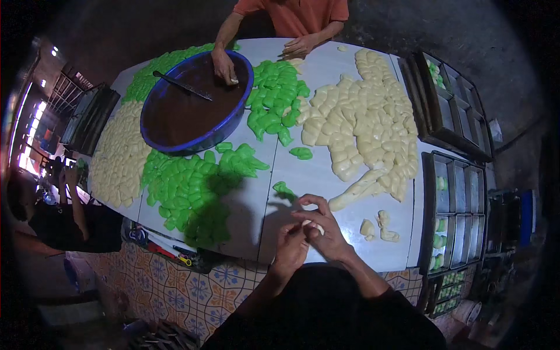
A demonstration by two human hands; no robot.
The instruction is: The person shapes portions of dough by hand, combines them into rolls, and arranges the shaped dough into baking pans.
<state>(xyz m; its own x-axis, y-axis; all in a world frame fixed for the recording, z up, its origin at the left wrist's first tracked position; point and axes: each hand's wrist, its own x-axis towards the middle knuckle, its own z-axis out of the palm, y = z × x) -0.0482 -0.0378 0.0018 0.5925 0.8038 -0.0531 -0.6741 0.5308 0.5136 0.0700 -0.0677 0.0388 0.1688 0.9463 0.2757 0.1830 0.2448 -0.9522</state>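
Above the table's near edge, my left hand (pixel 291 248) and my right hand (pixel 330 235) meet with bent fingers, pinching a small piece of cream dough (pixel 315 226) between them. The fingers partly cover it. Just beyond my hands lies a small scrap of green dough (pixel 284 190). To their right rest several loose bits of cream dough (pixel 388 228). A large spread of cream dough pieces (pixel 356 116) covers the table's right side, a stretched strip trailing toward my right hand. Green dough pieces (pixel 184 181) are massed on the left.
A blue basin (pixel 240 111) of brown filling, with a dark flat tool (pixel 182 86) across it, stands far left. Opposite, a person in an orange shirt (pixel 303 17) reaches into it. Metal trays (pixel 461 198) with compartments line the right edge, some holding green-and-cream pieces. Another person (pixel 70 224) is at left.
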